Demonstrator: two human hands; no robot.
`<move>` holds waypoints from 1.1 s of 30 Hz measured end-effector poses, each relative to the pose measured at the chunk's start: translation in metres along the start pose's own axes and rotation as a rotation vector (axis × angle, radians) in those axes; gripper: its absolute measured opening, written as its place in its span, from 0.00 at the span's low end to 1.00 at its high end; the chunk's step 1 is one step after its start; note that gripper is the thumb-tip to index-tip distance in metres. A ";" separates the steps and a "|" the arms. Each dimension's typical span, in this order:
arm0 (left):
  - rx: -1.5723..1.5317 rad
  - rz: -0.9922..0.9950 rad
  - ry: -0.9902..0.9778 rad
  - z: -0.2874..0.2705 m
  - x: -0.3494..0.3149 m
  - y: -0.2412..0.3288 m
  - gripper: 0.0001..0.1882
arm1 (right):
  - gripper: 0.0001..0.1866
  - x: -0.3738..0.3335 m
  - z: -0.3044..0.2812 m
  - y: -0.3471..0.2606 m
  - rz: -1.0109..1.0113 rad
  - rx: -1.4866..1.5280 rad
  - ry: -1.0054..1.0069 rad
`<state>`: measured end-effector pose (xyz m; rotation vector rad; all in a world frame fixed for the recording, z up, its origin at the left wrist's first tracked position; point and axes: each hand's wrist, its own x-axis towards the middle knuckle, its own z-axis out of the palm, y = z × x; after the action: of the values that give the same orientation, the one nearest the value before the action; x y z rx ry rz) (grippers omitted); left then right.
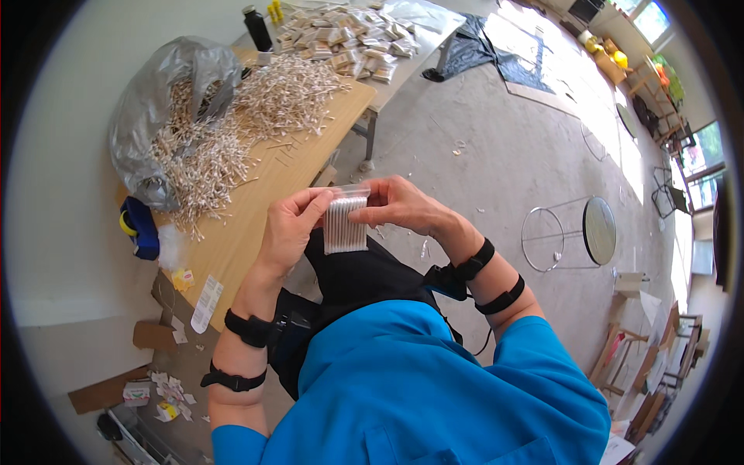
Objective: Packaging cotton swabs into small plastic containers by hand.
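Observation:
Between my hands, above my lap, hangs a clear bag of cotton swabs [346, 229], the white swabs lined up upright inside it. My left hand [293, 225] pinches the bag's upper left corner between thumb and fingers. My right hand [397, 205] grips the upper right side, its thumb lying across the front. The clear top edge of the bag shows between the fingers. To the left, loose cotton swabs [283, 97] are heaped on the wooden table [267, 190], and more spill from a grey plastic bag [139, 124].
Many filled swab packs [341, 39] are piled at the table's far end beside a black bottle [256, 29]. A blue tape dispenser [141, 230] sits at the left edge. On the floor to the right lies a round-topped stool [598, 231]. Scraps [172, 395] litter the lower left.

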<state>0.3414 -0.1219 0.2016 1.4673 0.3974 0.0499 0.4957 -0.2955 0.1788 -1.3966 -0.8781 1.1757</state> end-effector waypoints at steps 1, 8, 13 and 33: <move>0.008 -0.011 -0.019 0.007 0.006 -0.002 0.19 | 0.20 -0.005 -0.006 0.004 0.001 0.014 0.019; -0.234 -0.069 0.235 0.055 0.050 -0.023 0.15 | 0.35 -0.028 -0.003 0.021 -0.599 -0.738 1.089; -0.256 0.084 0.282 0.066 0.067 -0.044 0.16 | 0.48 -0.008 0.023 0.054 -0.597 -0.995 0.540; -0.344 -0.089 0.344 0.081 0.086 -0.052 0.16 | 0.43 -0.020 -0.004 0.117 -0.448 -1.102 0.624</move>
<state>0.4348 -0.1815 0.1352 1.0991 0.6977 0.2886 0.4835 -0.3356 0.0681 -2.0829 -1.3311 -0.2126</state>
